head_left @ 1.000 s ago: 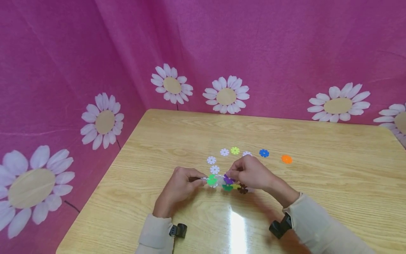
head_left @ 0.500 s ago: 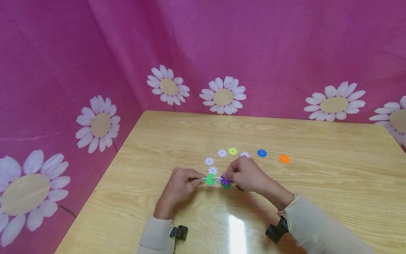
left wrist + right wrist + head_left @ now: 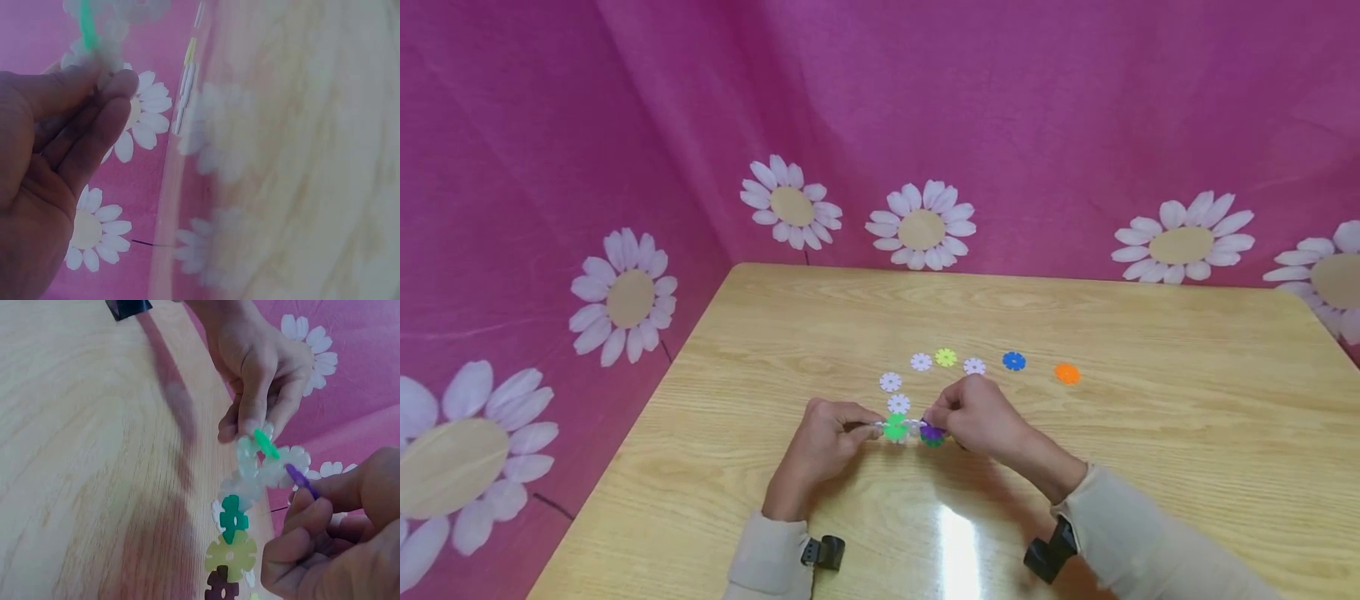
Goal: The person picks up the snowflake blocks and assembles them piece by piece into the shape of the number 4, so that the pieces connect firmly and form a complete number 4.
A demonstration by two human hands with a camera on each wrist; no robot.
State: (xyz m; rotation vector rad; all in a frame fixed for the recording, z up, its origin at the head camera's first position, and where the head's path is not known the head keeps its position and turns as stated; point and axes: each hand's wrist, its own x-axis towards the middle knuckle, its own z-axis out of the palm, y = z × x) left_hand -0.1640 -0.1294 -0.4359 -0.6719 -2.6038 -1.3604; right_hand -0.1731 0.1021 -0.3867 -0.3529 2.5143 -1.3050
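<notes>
My left hand (image 3: 827, 437) pinches a clear notched disc at the left end of a small joined cluster. A bright green disc (image 3: 896, 427) sits slotted upright among clear discs (image 3: 284, 467). Thumb and fingers of my right hand (image 3: 988, 417) pinch a purple notched disc (image 3: 300, 480) edge-on against one clear disc. Below these, in the right wrist view, the cluster runs on in a line of a dark green disc (image 3: 232, 519), a yellow disc (image 3: 231, 555) and a brown disc (image 3: 222, 586). From the head, my right hand hides most of that line.
Loose white discs (image 3: 891, 382), a lime disc (image 3: 945, 357), a blue disc (image 3: 1013, 361) and an orange disc (image 3: 1067, 373) lie flat beyond my hands on the wooden table (image 3: 820, 325). A pink flowered curtain (image 3: 1037, 125) hangs along the table's back and left.
My right hand has shifted slightly, keeping the purple disc. The yellow and brown discs, visible below it earlier in the head view, are now hidden there. The left hand keeps its pinch.
</notes>
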